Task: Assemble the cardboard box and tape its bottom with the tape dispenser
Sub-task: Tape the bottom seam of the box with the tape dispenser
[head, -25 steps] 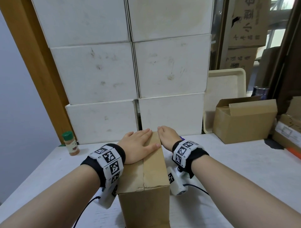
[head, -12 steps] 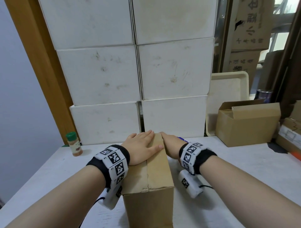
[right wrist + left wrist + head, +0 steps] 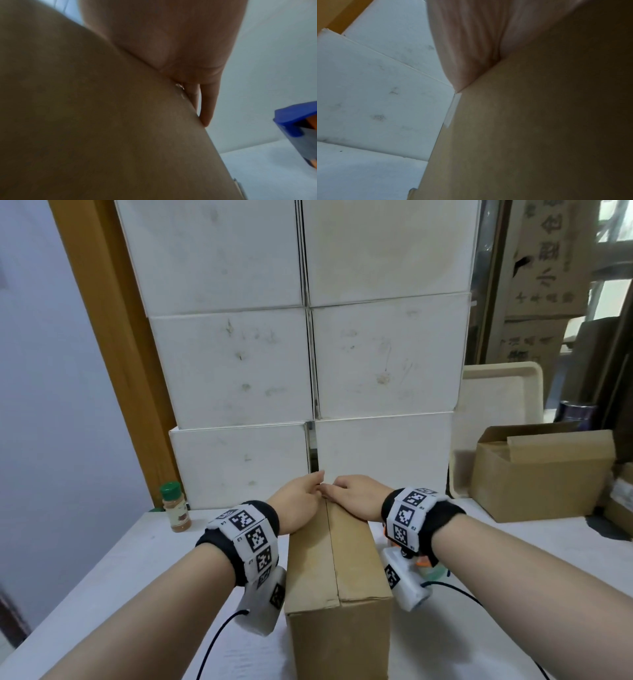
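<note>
Both hands moved to the cardboard box point(image 3: 337, 546) far end; I see left hand point(image 3: 297, 501) and right hand point(image 3: 356, 498) pressing flat, grasping nothing.

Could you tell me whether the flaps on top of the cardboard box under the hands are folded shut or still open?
Folded shut. The cardboard box shows two flaps meeting along a centre seam, with the left hand and right hand resting on its far end.

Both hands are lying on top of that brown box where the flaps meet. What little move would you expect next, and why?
Probably the right hand lets go and reaches for the tape dispenser beside the box. The two flaps of the cardboard box already meet in a closed seam, no tape shows along the seam's visible stretch, and the left hand rests flat on top, so it could keep them down alone.
</note>
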`<state>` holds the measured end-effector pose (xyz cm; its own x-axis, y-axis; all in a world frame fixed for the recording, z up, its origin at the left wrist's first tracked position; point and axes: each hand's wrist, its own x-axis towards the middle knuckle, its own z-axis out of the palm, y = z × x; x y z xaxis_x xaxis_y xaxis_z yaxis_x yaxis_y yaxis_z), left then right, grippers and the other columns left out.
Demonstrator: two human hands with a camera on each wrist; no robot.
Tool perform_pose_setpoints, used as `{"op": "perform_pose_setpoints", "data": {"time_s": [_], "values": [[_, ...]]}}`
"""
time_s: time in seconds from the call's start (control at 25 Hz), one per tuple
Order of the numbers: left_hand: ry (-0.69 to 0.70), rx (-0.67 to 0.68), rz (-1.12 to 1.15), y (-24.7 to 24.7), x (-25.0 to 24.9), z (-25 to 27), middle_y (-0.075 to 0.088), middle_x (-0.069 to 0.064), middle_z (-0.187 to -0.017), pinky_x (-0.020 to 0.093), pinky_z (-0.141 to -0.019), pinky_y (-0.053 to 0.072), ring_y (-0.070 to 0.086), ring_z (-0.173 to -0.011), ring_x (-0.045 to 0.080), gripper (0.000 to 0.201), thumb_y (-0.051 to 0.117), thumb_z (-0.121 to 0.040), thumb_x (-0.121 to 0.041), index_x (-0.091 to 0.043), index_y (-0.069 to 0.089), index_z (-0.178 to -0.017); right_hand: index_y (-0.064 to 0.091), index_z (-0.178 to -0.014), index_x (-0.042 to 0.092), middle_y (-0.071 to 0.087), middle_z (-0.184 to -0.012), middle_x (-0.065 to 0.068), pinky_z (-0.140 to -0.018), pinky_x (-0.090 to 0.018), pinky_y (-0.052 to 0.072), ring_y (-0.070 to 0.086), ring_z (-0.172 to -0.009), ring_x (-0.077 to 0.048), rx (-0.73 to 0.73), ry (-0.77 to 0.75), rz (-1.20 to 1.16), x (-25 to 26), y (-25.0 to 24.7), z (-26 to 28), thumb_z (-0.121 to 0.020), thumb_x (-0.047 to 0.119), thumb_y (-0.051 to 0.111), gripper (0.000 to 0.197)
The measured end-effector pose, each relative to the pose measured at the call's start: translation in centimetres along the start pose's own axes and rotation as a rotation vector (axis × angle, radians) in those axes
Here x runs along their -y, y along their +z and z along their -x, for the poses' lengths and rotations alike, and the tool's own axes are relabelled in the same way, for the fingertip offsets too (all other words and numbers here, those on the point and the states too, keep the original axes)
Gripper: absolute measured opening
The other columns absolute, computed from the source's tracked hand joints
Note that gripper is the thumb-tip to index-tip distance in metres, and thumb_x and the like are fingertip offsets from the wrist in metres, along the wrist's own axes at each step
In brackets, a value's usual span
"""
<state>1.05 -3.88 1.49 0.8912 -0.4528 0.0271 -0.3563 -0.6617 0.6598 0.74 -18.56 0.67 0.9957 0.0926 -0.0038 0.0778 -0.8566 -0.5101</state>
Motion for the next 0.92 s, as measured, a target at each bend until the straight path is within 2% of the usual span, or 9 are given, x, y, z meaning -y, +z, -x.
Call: {"op": "perform_pose_setpoints", "data": {"time_s": [0.16,0.36,0.44,0.52,0.64,0.68,0.76,0.84,0.92], "values": [[0.058,-0.115,-0.021,1.0,0.6,-0.4,0.056,0.000,-0.134,0.018,-0.102,0.033,0.049,-0.126,0.015,0.042,0.036,-0.095,-0.007,-0.018,0.055,-0.131,0.061,-0.091,0.013,0.061,-0.092,-0.004,-0.074,-0.029,0.043,0.057,-0.089,-0.021,-0.026,-0.001,-0.055,-0.5,0.2,-0.5,-0.091,0.050,0.045,0.040],[0.020,-0.092,-0.014,1.2,0.9,-0.9,0.064,0.000,-0.115,0.021,-0.087,0.037,0.054,-0.104,0.014,0.036,0.035,-0.094,-0.014,-0.019,0.061,-0.118,0.062,-0.077,0.012,0.058,-0.077,-0.002,-0.068,-0.027,0.040,0.052,-0.075,-0.016,-0.057,-0.018,-0.140,-1.1,0.5,-1.0,-0.095,0.037,0.044,0.036],[-0.005,-0.116,-0.043,1.3,1.0,-1.2,0.064,0.002,-0.108,0.023,-0.082,0.037,0.053,-0.097,0.015,0.033,0.035,-0.093,-0.015,-0.016,0.063,-0.112,0.050,-0.059,0.017,0.050,-0.064,0.000,-0.062,-0.025,0.038,0.047,-0.063,-0.014,-0.080,-0.009,-0.182,-1.2,0.6,-1.1,-0.097,0.032,0.043,0.041],[-0.023,-0.135,-0.048,1.5,1.1,-1.4,0.065,0.003,-0.108,0.023,-0.082,0.037,0.053,-0.097,0.017,0.032,0.035,-0.092,-0.016,-0.015,0.063,-0.107,0.041,-0.053,0.018,0.043,-0.058,0.001,-0.055,-0.024,0.034,0.042,-0.056,-0.013,-0.096,0.006,-0.196,-1.2,0.6,-1.0,-0.097,0.029,0.042,0.045],[-0.058,-0.144,-0.006,1.4,1.3,-1.6,0.063,0.004,-0.107,0.025,-0.081,0.038,0.052,-0.097,0.018,0.030,0.036,-0.092,-0.017,-0.013,0.063,-0.105,0.055,-0.066,0.014,0.054,-0.069,-0.001,-0.063,-0.026,0.039,0.050,-0.067,-0.016,-0.107,-0.002,-0.177,-1.3,0.5,-1.0,-0.098,0.026,0.040,0.038],[-0.074,-0.138,0.038,1.3,1.5,-1.5,0.062,0.003,-0.104,0.026,-0.078,0.039,0.052,-0.096,0.019,0.029,0.036,-0.092,-0.017,-0.012,0.063,-0.102,0.063,-0.084,0.013,0.059,-0.082,-0.004,-0.070,-0.027,0.041,0.055,-0.078,-0.018,-0.102,-0.002,-0.177,-1.4,0.5,-1.0,-0.098,0.024,0.037,0.031],[-0.101,-0.113,0.128,1.1,1.8,-1.3,0.060,0.002,-0.100,0.025,-0.072,0.039,0.052,-0.095,0.019,0.027,0.036,-0.093,-0.018,-0.012,0.061,-0.100,0.054,-0.116,0.019,0.059,-0.094,-0.006,-0.070,-0.026,0.042,0.054,-0.081,-0.020,-0.095,-0.017,-0.214,-1.4,0.5,-0.8,-0.099,0.020,0.032,0.029],[-0.094,-0.068,0.198,1.1,2.2,-1.2,0.058,0.002,-0.110,0.026,-0.080,0.041,0.053,-0.104,0.019,0.030,0.036,-0.094,-0.021,-0.016,0.059,-0.113,0.051,-0.114,0.019,0.058,-0.091,-0.007,-0.066,-0.027,0.040,0.050,-0.075,-0.020,-0.103,-0.068,-0.244,-1.3,0.7,-0.5,-0.098,0.018,0.034,0.023],[-0.047,-0.054,0.194,1.1,2.4,-1.2,0.050,0.003,-0.124,0.027,-0.093,0.037,0.048,-0.116,0.018,0.035,0.037,-0.096,-0.023,-0.025,0.053,-0.128,0.057,-0.104,0.014,0.062,-0.100,-0.007,-0.073,-0.028,0.040,0.053,-0.085,-0.020,-0.138,-0.105,-0.205,-1.1,0.8,-0.4,-0.097,0.020,0.041,0.018]]}}
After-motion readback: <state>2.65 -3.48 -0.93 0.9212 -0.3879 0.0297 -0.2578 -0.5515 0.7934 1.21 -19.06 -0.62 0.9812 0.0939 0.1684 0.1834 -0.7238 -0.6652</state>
